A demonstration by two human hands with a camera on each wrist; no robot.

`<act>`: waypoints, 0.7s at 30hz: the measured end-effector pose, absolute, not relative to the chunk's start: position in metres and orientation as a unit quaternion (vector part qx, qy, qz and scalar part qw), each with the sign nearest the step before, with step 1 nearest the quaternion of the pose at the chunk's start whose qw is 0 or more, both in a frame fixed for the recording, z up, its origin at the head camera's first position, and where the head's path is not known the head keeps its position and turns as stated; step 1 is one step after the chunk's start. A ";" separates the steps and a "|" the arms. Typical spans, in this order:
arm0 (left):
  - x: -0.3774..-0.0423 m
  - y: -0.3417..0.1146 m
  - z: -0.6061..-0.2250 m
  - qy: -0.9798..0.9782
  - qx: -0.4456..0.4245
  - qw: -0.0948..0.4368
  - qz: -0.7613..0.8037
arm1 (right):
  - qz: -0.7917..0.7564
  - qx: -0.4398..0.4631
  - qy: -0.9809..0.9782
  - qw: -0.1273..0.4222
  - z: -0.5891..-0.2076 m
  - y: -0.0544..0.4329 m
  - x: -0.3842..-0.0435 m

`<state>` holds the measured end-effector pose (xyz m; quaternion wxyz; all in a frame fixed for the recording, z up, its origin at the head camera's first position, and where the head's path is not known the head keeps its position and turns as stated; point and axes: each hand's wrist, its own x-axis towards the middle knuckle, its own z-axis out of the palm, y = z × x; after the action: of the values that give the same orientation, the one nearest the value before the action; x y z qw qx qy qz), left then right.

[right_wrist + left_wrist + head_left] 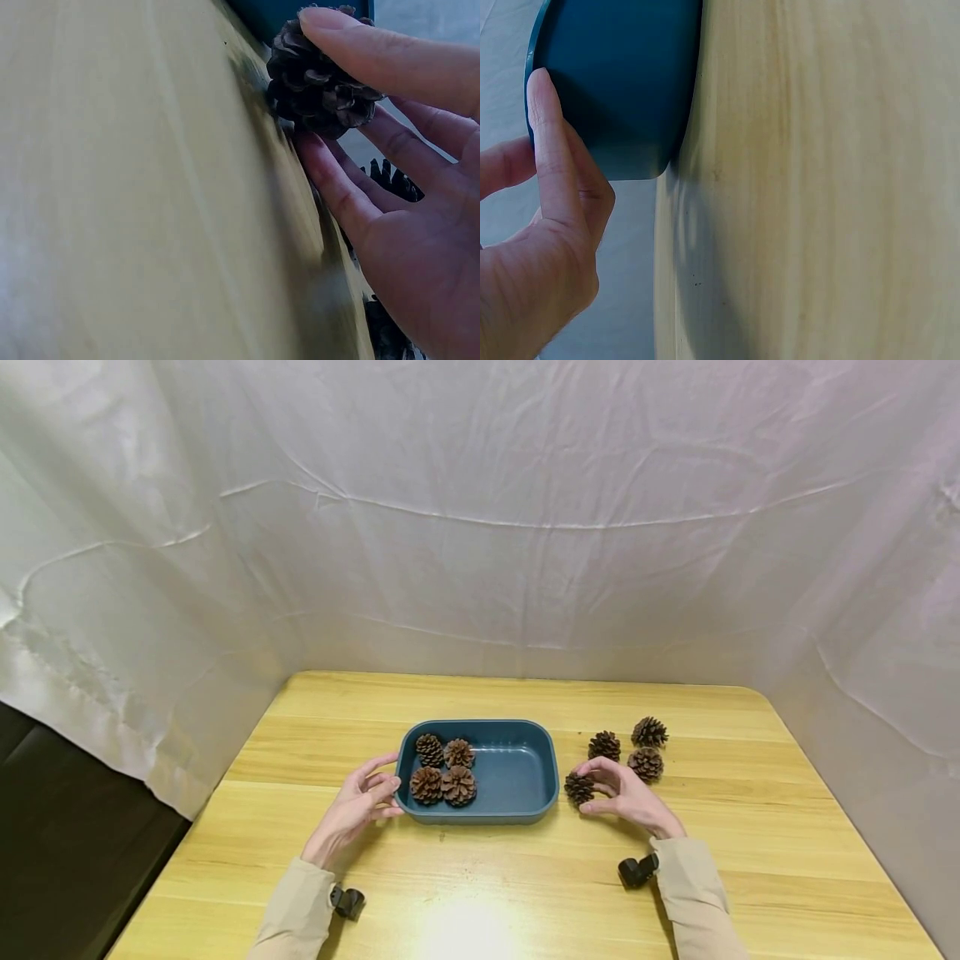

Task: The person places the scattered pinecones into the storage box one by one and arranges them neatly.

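Note:
A dark teal rectangular tray [517, 781] sits on the table with several brown pine cones [458, 785] grouped in its left half. My left hand [363, 797] grips the tray's left end; in the left wrist view, the thumb [551, 150] lies along the outer wall up to the rim. Just beyond the tray's right end, my right hand [628, 795] holds a pine cone [579, 788] between thumb and fingers. The right wrist view shows this held pine cone [322, 82] close up, the thumb on its upper side and fingers beneath.
Three loose pine cones stand on the table past my right hand: one nearer the tray [603, 745], one farther back [649, 732] and one by the knuckles [646, 764]. The wooden table [480, 868] meets pale curtains [525, 568] behind and at both sides.

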<state>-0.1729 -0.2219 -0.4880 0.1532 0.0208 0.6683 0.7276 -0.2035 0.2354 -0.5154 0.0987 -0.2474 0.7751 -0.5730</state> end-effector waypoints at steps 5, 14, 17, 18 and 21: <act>-0.172 -0.222 -0.488 0.669 0.021 0.155 0.727 | -0.582 -0.241 0.770 0.102 -0.516 0.235 -0.203; -0.173 -0.222 -0.489 0.664 0.024 0.155 0.731 | -0.586 -0.216 0.774 0.103 -0.515 0.235 -0.201; -0.173 -0.223 -0.489 0.664 0.024 0.155 0.731 | -0.586 -0.218 0.774 0.103 -0.516 0.236 -0.201; -0.173 -0.223 -0.489 0.664 0.025 0.156 0.731 | -0.586 -0.219 0.774 0.102 -0.515 0.236 -0.201; -0.174 -0.223 -0.488 0.665 0.025 0.156 0.730 | -0.584 -0.222 0.774 0.100 -0.515 0.236 -0.201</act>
<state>-0.1738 -0.2229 -0.4883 0.1557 0.0251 0.6646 0.7304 -0.2010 0.2356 -0.5148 0.1005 -0.2218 0.7744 -0.5840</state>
